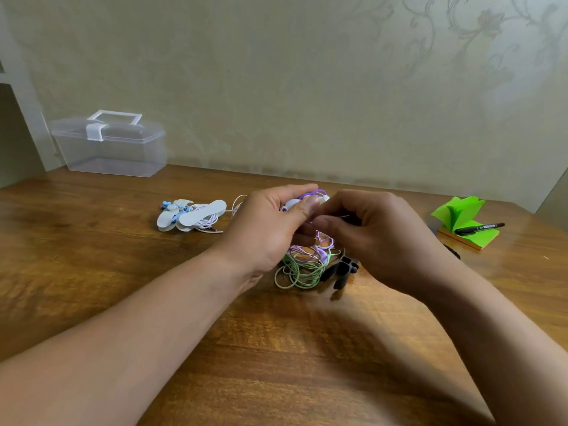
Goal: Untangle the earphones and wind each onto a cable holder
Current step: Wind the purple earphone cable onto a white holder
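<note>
My left hand [270,229] grips a white cable holder [292,206] with purple earphone cable looped over it. My right hand [378,235] pinches a thin strand of that purple cable right beside the left thumb. Below both hands a loose tangle lies on the table: purple earphone cable [307,250] on top and green earphone cable [299,272] under it. A black cable holder [339,272] lies at the tangle's right edge. To the left, white cable holders [192,215] lie with pale pink and blue earphones wound on them.
A clear plastic box with a white handle [110,146] stands at the back left by the wall. A green sticky-note block [464,224] with a black marker [479,228] on it sits at the right. The wooden table [276,348] stretches toward me.
</note>
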A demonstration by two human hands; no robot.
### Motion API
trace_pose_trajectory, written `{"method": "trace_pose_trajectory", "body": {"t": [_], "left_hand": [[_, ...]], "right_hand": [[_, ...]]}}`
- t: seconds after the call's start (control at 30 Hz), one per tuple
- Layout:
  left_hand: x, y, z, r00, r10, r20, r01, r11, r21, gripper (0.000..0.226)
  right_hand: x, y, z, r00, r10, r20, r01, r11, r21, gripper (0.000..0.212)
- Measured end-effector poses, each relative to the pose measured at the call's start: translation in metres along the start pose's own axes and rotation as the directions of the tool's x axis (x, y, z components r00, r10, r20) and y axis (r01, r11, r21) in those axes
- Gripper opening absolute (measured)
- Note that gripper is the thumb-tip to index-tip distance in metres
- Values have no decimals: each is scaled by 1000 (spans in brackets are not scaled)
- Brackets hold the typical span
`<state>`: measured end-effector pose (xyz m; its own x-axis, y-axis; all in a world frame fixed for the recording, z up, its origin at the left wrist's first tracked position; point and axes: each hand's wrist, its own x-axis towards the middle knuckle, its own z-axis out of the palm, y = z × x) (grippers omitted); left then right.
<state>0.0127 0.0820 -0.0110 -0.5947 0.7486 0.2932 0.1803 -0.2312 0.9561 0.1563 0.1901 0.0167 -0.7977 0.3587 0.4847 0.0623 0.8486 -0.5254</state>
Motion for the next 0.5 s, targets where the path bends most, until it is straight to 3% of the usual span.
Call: {"method": "trace_pose_trajectory", "body": {"t": [0.1,0.3,0.5], "left_hand": [[4,1,-6,999,-34,-30,33,999,-17,29],[0,6,-4,989,-44,138,39,998,42,35],[-1,13,-8,984,-49,173,5,969,245,35]], "right_hand": [[-1,-1,0,998,-5,63,5,1000,-5,21],[2,4,-5,995,-14,-95,18,999,37,8],[2,6,-12,997,-41,-63,42,999,25,13]]}}
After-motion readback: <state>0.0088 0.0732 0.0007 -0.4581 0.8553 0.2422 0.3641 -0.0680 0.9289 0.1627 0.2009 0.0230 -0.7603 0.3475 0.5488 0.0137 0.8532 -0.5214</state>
